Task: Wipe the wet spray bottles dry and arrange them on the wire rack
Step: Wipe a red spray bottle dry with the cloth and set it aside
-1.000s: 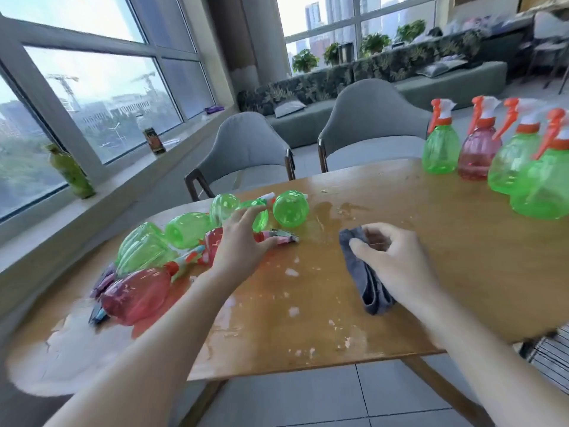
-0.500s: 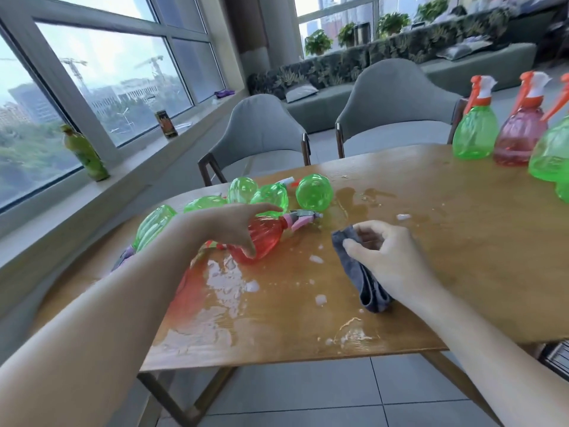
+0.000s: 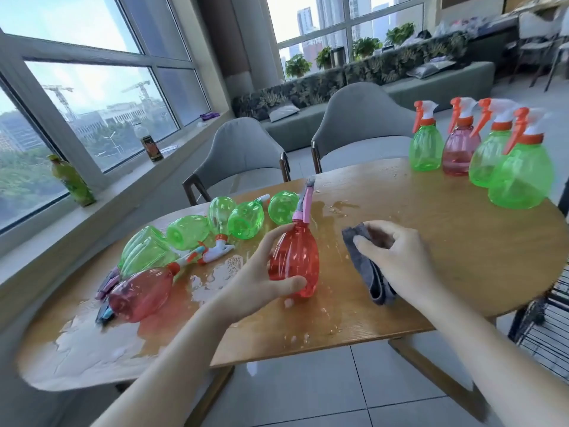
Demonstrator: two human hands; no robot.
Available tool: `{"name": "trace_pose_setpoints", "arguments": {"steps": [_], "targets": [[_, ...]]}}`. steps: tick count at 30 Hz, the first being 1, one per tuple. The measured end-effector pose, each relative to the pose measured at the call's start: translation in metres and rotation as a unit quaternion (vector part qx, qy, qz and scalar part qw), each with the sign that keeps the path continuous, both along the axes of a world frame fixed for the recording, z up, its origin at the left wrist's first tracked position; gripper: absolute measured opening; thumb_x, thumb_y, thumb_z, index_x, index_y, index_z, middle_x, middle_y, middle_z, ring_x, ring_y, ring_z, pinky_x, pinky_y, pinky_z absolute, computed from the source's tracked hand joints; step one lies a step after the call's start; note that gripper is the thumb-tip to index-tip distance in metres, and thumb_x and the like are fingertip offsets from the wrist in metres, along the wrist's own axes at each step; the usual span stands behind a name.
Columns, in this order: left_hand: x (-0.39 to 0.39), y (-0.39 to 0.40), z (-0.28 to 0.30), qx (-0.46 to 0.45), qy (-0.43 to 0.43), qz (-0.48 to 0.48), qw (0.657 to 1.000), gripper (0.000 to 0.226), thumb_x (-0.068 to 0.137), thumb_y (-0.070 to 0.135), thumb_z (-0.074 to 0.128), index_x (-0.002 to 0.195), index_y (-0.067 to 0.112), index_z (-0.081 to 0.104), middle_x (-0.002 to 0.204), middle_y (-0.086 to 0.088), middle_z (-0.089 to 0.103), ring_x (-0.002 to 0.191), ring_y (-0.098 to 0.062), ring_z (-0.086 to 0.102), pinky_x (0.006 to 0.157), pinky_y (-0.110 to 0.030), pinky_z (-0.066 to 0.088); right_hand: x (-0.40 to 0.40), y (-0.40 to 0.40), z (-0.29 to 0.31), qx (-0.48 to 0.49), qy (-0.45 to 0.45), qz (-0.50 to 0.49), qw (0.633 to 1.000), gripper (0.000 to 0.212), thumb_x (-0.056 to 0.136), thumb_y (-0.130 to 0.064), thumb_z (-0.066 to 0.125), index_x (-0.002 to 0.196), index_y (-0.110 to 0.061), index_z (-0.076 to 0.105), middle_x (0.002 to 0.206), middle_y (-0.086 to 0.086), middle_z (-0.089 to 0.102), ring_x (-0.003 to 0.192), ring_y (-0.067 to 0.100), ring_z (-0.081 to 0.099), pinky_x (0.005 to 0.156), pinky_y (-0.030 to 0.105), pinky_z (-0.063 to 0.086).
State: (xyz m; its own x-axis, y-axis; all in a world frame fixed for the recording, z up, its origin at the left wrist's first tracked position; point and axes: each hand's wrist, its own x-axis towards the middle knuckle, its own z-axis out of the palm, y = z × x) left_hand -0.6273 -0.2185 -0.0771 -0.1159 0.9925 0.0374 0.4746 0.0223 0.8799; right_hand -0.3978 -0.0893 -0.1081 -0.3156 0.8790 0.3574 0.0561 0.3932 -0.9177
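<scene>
Four bottles (image 3: 480, 155) stand far right, several wet ones (image 3: 191, 232) lie left; left hand (image 3: 261, 272) grips a red bottle (image 3: 295, 260), right hand (image 3: 397, 257) clutches the cloth (image 3: 366, 272).

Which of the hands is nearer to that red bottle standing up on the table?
The left hand: it grips the red bottle around its body. The right hand is off to the bottle's right, apart from it, holding the grey cloth.

Daylight pours through tall windows (image 3: 92, 97) on the left. Two grey chairs (image 3: 243, 152) face the wooden bench (image 3: 462, 241); a long sofa (image 3: 400, 78) lines the far wall, over pale floor tiles (image 3: 308, 389).
</scene>
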Motion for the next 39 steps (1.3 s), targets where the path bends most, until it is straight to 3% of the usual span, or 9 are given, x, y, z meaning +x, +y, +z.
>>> {"name": "trace_pose_setpoints", "arguments": {"steps": [6, 12, 15, 19, 24, 28, 31, 35, 39], "targets": [[0.060, 0.002, -0.036, 0.097, -0.134, 0.041, 0.985, 0.091, 0.086, 0.013, 0.089, 0.148, 0.058, 0.041, 0.148, -0.007, 0.056, 0.126, -0.026, 0.070, 0.097, -0.042, 0.063, 0.031, 0.006, 0.009, 0.055, 0.027, -0.002, 0.998, 0.032, 0.092, -0.019, 0.077, 0.099, -0.049, 0.068, 0.092, -0.042, 0.069, 0.094, -0.012, 0.067, 0.079, 0.006, 0.050], [0.069, 0.014, -0.041, 0.115, -0.146, 0.011, 0.983, 0.089, 0.083, 0.019, 0.090, 0.149, 0.055, 0.044, 0.146, -0.007, 0.058, 0.128, -0.030, 0.068, 0.103, -0.047, 0.060, 0.036, 0.012, 0.010, 0.099, 0.002, 0.018, 0.995, 0.026, 0.093, -0.021, 0.075, 0.117, -0.033, 0.076, 0.109, -0.021, 0.075, 0.104, 0.002, 0.070, 0.088, 0.022, 0.055], [0.063, 0.016, -0.039, 0.109, -0.147, -0.017, 0.983, 0.087, 0.085, 0.014, 0.089, 0.149, 0.054, 0.046, 0.146, -0.004, 0.060, 0.128, -0.028, 0.068, 0.103, -0.044, 0.060, 0.032, 0.016, 0.006, 0.128, -0.022, 0.027, 0.991, 0.028, 0.093, -0.020, 0.075, 0.120, -0.025, 0.077, 0.112, -0.017, 0.074, 0.107, 0.005, 0.069, 0.087, 0.023, 0.055], [0.058, 0.021, -0.039, 0.099, -0.151, -0.044, 0.982, 0.086, 0.086, 0.011, 0.087, 0.151, 0.050, 0.047, 0.146, -0.001, 0.061, 0.130, -0.026, 0.067, 0.103, -0.044, 0.059, 0.024, 0.012, 0.010, 0.155, -0.010, 0.024, 0.988, 0.027, 0.094, -0.017, 0.072, 0.120, -0.027, 0.076, 0.111, -0.019, 0.073, 0.110, 0.008, 0.068, 0.087, 0.027, 0.057], [0.058, 0.028, -0.039, 0.108, -0.138, -0.059, 0.983, 0.086, 0.087, 0.016, 0.086, 0.156, 0.045, 0.044, 0.147, 0.001, 0.061, 0.132, -0.023, 0.066, 0.104, -0.039, 0.058, 0.018, 0.002, 0.015, 0.159, 0.011, 0.063, 0.985, 0.034, 0.095, -0.013, 0.072, 0.111, -0.043, 0.070, 0.110, -0.027, 0.069, 0.110, 0.006, 0.067, 0.088, 0.021, 0.055], [0.062, 0.030, -0.038, 0.113, -0.130, -0.043, 0.984, 0.088, 0.089, 0.009, 0.083, 0.159, 0.038, 0.040, 0.144, 0.004, 0.064, 0.131, -0.016, 0.066, 0.105, -0.031, 0.056, 0.025, -0.004, 0.008, 0.199, -0.063, 0.088, 0.974, 0.028, 0.091, -0.015, 0.077, 0.118, -0.025, 0.076, 0.114, -0.016, 0.067, 0.108, 0.015, 0.067, 0.082, 0.026, 0.058], [0.058, 0.030, -0.038, 0.108, -0.143, -0.050, 0.983, 0.088, 0.089, 0.010, 0.082, 0.161, 0.037, 0.038, 0.143, -0.002, 0.066, 0.130, -0.022, 0.067, 0.107, -0.036, 0.055, 0.030, -0.013, -0.002, 0.249, -0.098, 0.099, 0.958, 0.032, 0.087, -0.014, 0.081, 0.118, -0.020, 0.078, 0.110, -0.010, 0.067, 0.102, 0.015, 0.067, 0.078, 0.023, 0.056], [0.057, 0.032, -0.039, 0.098, -0.155, -0.060, 0.981, 0.090, 0.086, 0.011, 0.085, 0.159, 0.040, 0.041, 0.146, -0.006, 0.063, 0.130, -0.024, 0.067, 0.103, -0.036, 0.057, 0.031, -0.010, -0.002, 0.297, -0.085, 0.047, 0.950, 0.028, 0.090, -0.018, 0.078, 0.118, -0.015, 0.078, 0.110, -0.004, 0.068, 0.103, 0.008, 0.066, 0.085, 0.017, 0.051], [0.057, 0.030, -0.039, 0.093, -0.181, -0.070, 0.977, 0.087, 0.088, 0.012, 0.084, 0.158, 0.043, 0.042, 0.149, -0.005, 0.061, 0.133, -0.027, 0.065, 0.104, -0.040, 0.057, 0.028, -0.008, 0.003, 0.280, -0.071, 0.034, 0.957, 0.028, 0.090, -0.014, 0.079, 0.118, -0.013, 0.077, 0.110, -0.003, 0.069, 0.103, 0.009, 0.067, 0.086, 0.014, 0.049]]}}
